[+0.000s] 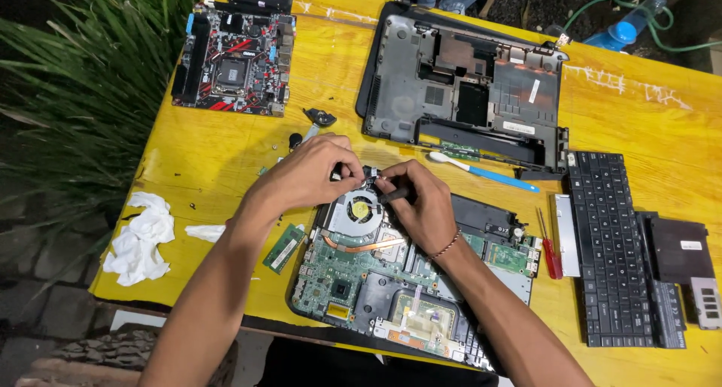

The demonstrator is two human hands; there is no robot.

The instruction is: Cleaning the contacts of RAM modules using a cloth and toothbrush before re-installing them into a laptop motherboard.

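Working right over the cooling fan (362, 209), sitting at the top left corner of the opened laptop board (391, 282) near the front middle of the yellow table (226, 150). Left hand (304, 178) curling in from the left, fingertips pressed together and pinching something small and dark just above the fan; too tiny to tell what. Right hand (421, 203) meeting it from the other side, fingers wrapped around a dark slim tool (392, 194) lying across the fan's edge, beaded bracelet on the wrist. Copper heat pipe (361, 245) curving just below the fan.

Lying just left of the board: a green memory stick (283, 248). Further left, crumpled white tissues (139, 240) sitting at the table edge. Behind the hands, the empty laptop bottom case (466, 86), with a white and blue toothbrush (481, 173) resting in front of it. Sitting off to the right: a red screwdriver (550, 255), then the detached keyboard (611, 248). Hanging out at the far left corner: a separate black and red motherboard (235, 60).
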